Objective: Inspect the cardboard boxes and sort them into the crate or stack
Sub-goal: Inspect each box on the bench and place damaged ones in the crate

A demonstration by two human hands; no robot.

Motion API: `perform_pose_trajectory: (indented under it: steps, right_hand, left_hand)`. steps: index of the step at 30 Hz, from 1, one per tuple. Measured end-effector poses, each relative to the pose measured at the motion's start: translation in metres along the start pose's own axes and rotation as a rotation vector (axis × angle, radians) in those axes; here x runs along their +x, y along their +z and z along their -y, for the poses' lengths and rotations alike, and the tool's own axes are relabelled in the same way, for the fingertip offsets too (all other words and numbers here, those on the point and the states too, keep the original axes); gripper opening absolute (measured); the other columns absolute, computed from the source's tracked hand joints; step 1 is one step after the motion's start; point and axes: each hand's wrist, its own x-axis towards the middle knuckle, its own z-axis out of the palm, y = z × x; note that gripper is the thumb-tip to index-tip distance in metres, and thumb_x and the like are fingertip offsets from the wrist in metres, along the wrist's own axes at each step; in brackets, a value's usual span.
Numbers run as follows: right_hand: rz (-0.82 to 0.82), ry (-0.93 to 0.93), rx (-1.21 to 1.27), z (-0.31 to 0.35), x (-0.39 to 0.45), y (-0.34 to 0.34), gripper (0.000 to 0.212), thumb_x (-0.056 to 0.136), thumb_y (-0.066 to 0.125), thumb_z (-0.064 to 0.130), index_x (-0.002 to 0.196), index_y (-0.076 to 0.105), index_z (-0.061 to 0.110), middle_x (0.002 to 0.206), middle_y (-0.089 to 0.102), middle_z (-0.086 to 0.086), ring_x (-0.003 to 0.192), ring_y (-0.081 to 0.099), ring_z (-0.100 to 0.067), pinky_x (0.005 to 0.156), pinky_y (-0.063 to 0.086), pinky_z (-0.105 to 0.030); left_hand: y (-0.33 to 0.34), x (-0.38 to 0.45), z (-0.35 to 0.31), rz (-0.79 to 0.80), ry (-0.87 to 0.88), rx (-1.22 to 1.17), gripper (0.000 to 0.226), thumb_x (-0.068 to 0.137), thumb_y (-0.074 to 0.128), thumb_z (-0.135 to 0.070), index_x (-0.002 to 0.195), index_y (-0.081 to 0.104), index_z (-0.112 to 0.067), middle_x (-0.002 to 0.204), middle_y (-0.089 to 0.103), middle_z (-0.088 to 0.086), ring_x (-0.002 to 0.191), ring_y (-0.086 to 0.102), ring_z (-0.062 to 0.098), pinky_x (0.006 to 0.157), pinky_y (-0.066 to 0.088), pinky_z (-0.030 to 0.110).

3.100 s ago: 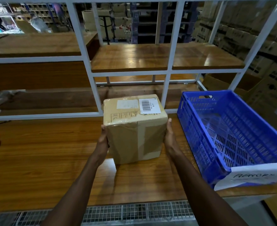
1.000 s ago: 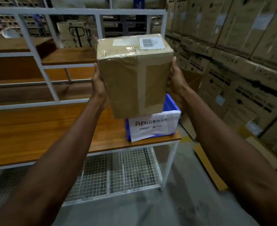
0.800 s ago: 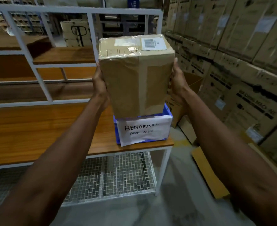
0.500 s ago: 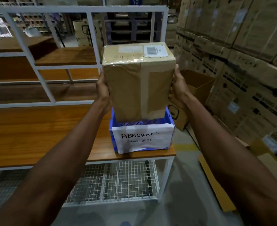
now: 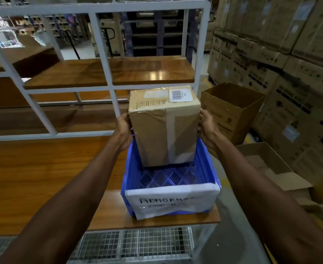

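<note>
Lowered from chest height, where it hung above the labelled end of the crate half a second ago, the cardboard box [image 5: 164,126] now sits with its lower part inside the blue crate [image 5: 206,164], toward the far end. Whether its bottom edge already touches the perforated floor cannot be told; it looks upright, barcode label on top and facing up, a tape seam running down the near face. The left hand [image 5: 123,130] presses against the box's left side and the right hand [image 5: 206,128] against its right side, fingers wrapped round the far edges so that both grip it between them. Both hands are at about the level of the crate's rim, just above the side walls.

The white paper sign [image 5: 173,201] on the crate's near end reads roughly "ABNORMAL", so this box appears to have been judged a reject and routed to the crate, not the stack. The placing step seems nearly done; what remains is probably to let go and draw the hands clear of the walls.

The crate rests on the right end of the wooden bench [image 5: 42,178], close to its corner. To the right, on the floor, stands an open brown carton [image 5: 233,111], and behind it rise walls of stacked cartons [image 5: 290,54].
</note>
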Motion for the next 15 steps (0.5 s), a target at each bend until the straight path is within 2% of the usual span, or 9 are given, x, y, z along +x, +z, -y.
perform_pose_trajectory:
  steps: [2, 4, 5, 7, 9, 10, 13, 15]
  right_hand:
    - [0.004, 0.014, 0.005, -0.007, 0.017, 0.003, 0.048, 0.110, 0.027, 0.047, 0.112, 0.071, 0.029, 0.119, 0.072, -0.005, 0.121, 0.062, -0.030, 0.100, 0.051, -0.054]
    - [-0.003, 0.026, 0.007, -0.011, 0.034, 0.005, 0.050, 0.109, 0.026, 0.052, 0.115, 0.071, 0.032, 0.121, 0.073, -0.005, 0.123, 0.062, -0.030, 0.106, 0.048, -0.057]
    - [0.000, 0.023, 0.015, -0.013, 0.042, 0.006, 0.051, 0.109, 0.025, 0.056, 0.118, 0.071, 0.037, 0.121, 0.074, -0.002, 0.122, 0.063, -0.027, 0.105, 0.049, -0.055]
    - [0.006, 0.021, 0.041, -0.018, 0.056, 0.005, 0.048, 0.109, 0.022, 0.062, 0.120, 0.067, 0.048, 0.121, 0.072, 0.006, 0.119, 0.063, -0.018, 0.103, 0.050, -0.049]
    - [0.007, 0.025, 0.068, -0.023, 0.068, 0.004, 0.048, 0.108, 0.020, 0.064, 0.121, 0.064, 0.050, 0.126, 0.071, 0.004, 0.122, 0.063, -0.021, 0.106, 0.050, -0.051]
    - [0.013, 0.026, 0.079, -0.026, 0.074, 0.002, 0.048, 0.108, 0.021, 0.065, 0.123, 0.064, 0.050, 0.130, 0.070, 0.001, 0.125, 0.063, -0.023, 0.108, 0.049, -0.052]
    - [0.002, 0.037, 0.109, -0.034, 0.090, 0.001, 0.048, 0.108, 0.023, 0.063, 0.125, 0.064, 0.047, 0.133, 0.070, -0.001, 0.128, 0.062, -0.024, 0.112, 0.047, -0.053]
    - [-0.011, 0.035, 0.131, -0.037, 0.099, 0.001, 0.047, 0.109, 0.023, 0.061, 0.124, 0.064, 0.045, 0.132, 0.070, -0.002, 0.127, 0.063, -0.023, 0.111, 0.047, -0.050]
  left_hand:
    - [0.005, 0.017, 0.002, -0.011, -0.009, -0.023, 0.059, 0.108, 0.025, -0.045, 0.114, 0.074, -0.012, 0.106, 0.076, 0.015, 0.102, 0.067, 0.034, 0.092, 0.055, 0.050]
    - [0.008, 0.032, 0.004, -0.005, -0.025, -0.055, 0.063, 0.108, 0.025, -0.053, 0.124, 0.073, -0.015, 0.119, 0.074, 0.017, 0.116, 0.066, 0.036, 0.103, 0.054, 0.052]
    - [0.009, 0.040, 0.006, 0.001, -0.036, -0.065, 0.064, 0.108, 0.025, -0.054, 0.126, 0.072, -0.015, 0.119, 0.074, 0.017, 0.116, 0.067, 0.035, 0.101, 0.055, 0.051]
    - [0.011, 0.053, 0.010, 0.020, -0.040, -0.076, 0.063, 0.110, 0.023, -0.051, 0.124, 0.072, -0.012, 0.107, 0.077, 0.014, 0.101, 0.072, 0.029, 0.088, 0.060, 0.042]
    - [0.014, 0.063, 0.014, 0.044, -0.039, -0.097, 0.060, 0.111, 0.023, -0.043, 0.121, 0.071, -0.010, 0.094, 0.078, 0.010, 0.085, 0.073, 0.021, 0.073, 0.060, 0.034]
    - [0.017, 0.068, 0.016, 0.044, -0.035, -0.098, 0.058, 0.112, 0.023, -0.040, 0.121, 0.071, -0.009, 0.095, 0.078, 0.011, 0.086, 0.073, 0.023, 0.074, 0.060, 0.035]
    - [0.021, 0.081, 0.019, 0.032, -0.031, -0.114, 0.056, 0.111, 0.024, -0.037, 0.126, 0.069, -0.008, 0.116, 0.074, 0.019, 0.110, 0.070, 0.034, 0.098, 0.056, 0.048]
    - [0.024, 0.088, 0.022, 0.024, -0.034, -0.120, 0.056, 0.110, 0.023, -0.036, 0.127, 0.068, -0.007, 0.120, 0.073, 0.019, 0.116, 0.068, 0.036, 0.105, 0.052, 0.052]
